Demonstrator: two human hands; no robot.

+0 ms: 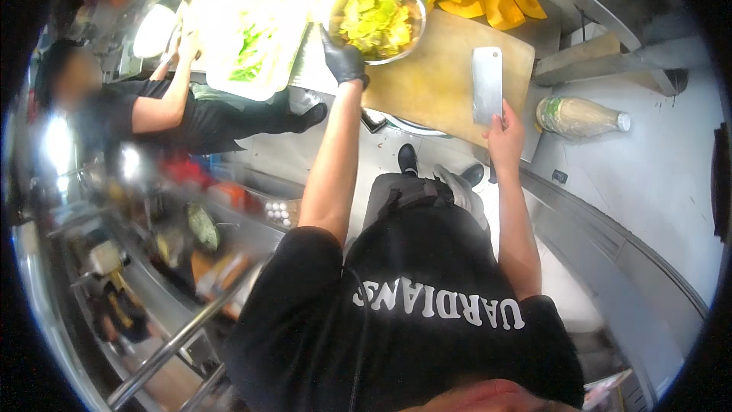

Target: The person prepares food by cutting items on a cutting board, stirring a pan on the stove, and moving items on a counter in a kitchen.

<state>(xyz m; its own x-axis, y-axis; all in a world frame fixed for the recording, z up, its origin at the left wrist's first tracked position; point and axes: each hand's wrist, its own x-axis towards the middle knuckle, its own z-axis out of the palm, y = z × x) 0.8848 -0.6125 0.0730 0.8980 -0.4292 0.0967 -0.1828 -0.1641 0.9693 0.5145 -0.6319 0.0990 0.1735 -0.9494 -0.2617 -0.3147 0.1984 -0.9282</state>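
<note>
My left hand (345, 62), in a black glove, grips the near left rim of a round metal bowl (422, 24). Thin yellow-green pieces (374, 23), perhaps pumpkin peel, fill the bowl, which overlaps the far left corner of a worn yellowish cutting board (435, 99). On the board's right side lies a cleaver (487, 84), its broad blade pointing away from me. The bare fingers of my right hand (505, 137) are closed at its handle, by the board's near edge. Beyond the board are several orange pumpkin wedges (503, 6), some with green skin.
To the left, a white tray (267, 93) holds green vegetables (253, 53). A co-worker (175, 107) in dark clothes has both hands near a white round container (154, 32). At right, a wrapped bottle-shaped thing (579, 117) lies near a metal frame (610, 65). Eggs (280, 212) sit at lower left.
</note>
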